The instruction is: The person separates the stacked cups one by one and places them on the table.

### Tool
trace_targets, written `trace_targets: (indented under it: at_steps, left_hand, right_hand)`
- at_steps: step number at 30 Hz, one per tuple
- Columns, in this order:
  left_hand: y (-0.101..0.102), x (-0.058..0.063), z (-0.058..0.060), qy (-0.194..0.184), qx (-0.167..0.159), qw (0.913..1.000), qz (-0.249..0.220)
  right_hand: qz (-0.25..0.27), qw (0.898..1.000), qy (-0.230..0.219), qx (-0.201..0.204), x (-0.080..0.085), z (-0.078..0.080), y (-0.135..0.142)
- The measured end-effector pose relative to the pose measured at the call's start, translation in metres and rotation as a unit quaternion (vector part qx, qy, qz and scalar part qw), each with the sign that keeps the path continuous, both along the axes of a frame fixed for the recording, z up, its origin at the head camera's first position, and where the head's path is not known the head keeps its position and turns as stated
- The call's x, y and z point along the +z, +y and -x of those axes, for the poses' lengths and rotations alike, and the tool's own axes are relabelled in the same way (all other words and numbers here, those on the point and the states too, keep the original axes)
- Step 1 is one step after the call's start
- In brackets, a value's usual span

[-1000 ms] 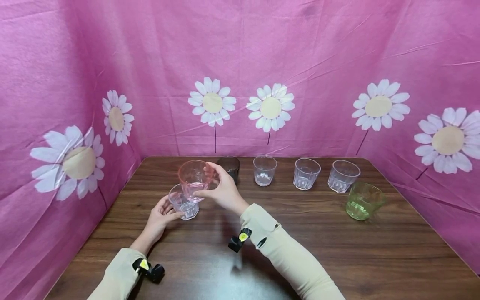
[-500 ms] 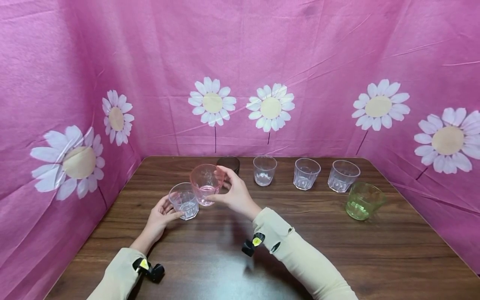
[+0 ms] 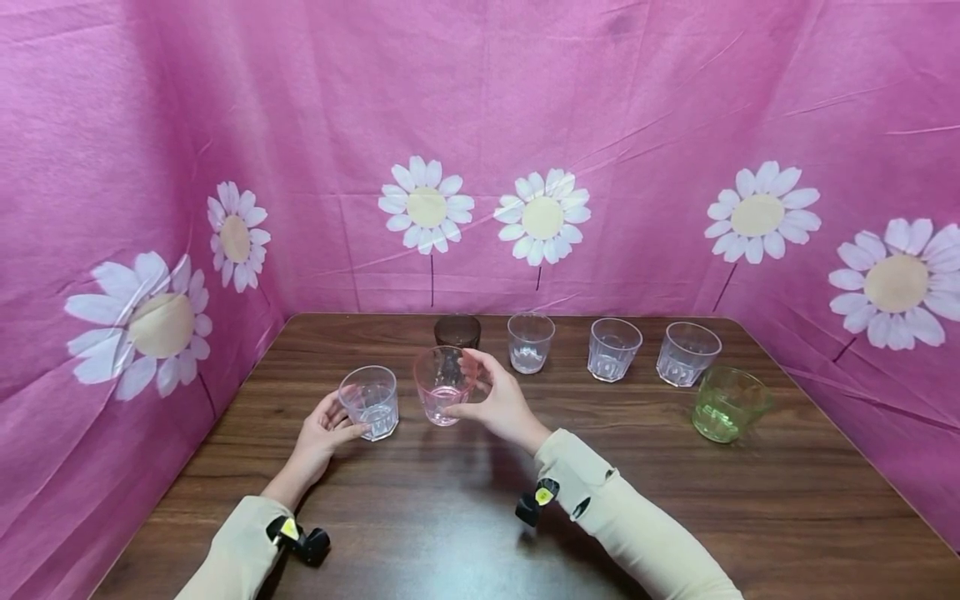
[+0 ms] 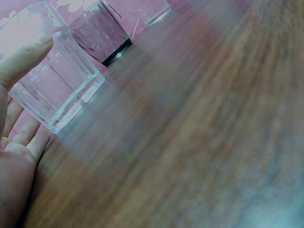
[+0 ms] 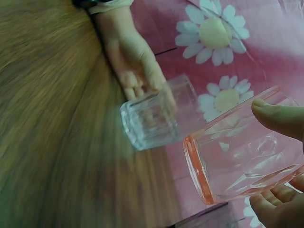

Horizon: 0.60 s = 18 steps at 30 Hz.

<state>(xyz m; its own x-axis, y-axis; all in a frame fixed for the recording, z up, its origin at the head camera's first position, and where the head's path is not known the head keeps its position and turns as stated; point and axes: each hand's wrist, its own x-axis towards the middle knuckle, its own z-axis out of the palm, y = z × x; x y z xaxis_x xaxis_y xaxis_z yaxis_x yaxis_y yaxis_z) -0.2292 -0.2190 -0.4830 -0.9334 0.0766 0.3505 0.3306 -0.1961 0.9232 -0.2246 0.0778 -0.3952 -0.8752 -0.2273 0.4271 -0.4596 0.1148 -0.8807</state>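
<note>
My left hand (image 3: 318, 433) grips a clear glass (image 3: 372, 404) at the left of the table, thumb at its near side and fingers round the far side. This glass (image 4: 66, 80) stands upright on the wood in the left wrist view. To its right, my right hand (image 3: 504, 406) holds a pink tumbler (image 3: 438, 387) between thumb and fingers. In the right wrist view the pink tumbler (image 5: 232, 152) is upright, its base raised off the table, with a gap between it and the clear glass (image 5: 147, 126). Nothing shows inside either one.
A dark grey glass (image 3: 456, 330) stands at the back, partly behind the pink tumbler. Along the back to its right are a clear glass (image 3: 530, 343), another clear glass (image 3: 613, 350) and a third clear glass (image 3: 687, 353). A green glass (image 3: 727, 404) leans at the right. Pink flowered cloth (image 3: 480, 100) surrounds the table.
My right hand has carried the pink tumbler rightward and lower, from above the clear glass to beside it. The left hand and its glass stay in place.
</note>
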Motion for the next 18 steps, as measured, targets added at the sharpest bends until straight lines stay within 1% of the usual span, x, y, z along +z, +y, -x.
trace_targets:
  at_steps: [4,11,18]
  left_hand:
    - [0.0,0.0,0.0,-0.005,0.001,1.0,0.003]
    - [0.001,0.001,-0.001,-0.019,0.007,0.9997,0.015]
    - [0.0,0.001,0.0,-0.017,0.006,0.9997,0.017]
  right_hand:
    - [-0.009,1.0,-0.016,-0.01,-0.006,-0.001,0.01]
    - [-0.025,0.999,-0.026,-0.019,-0.016,-0.003,0.028]
    - [-0.027,0.998,-0.038,-0.041,-0.024,-0.004,0.049]
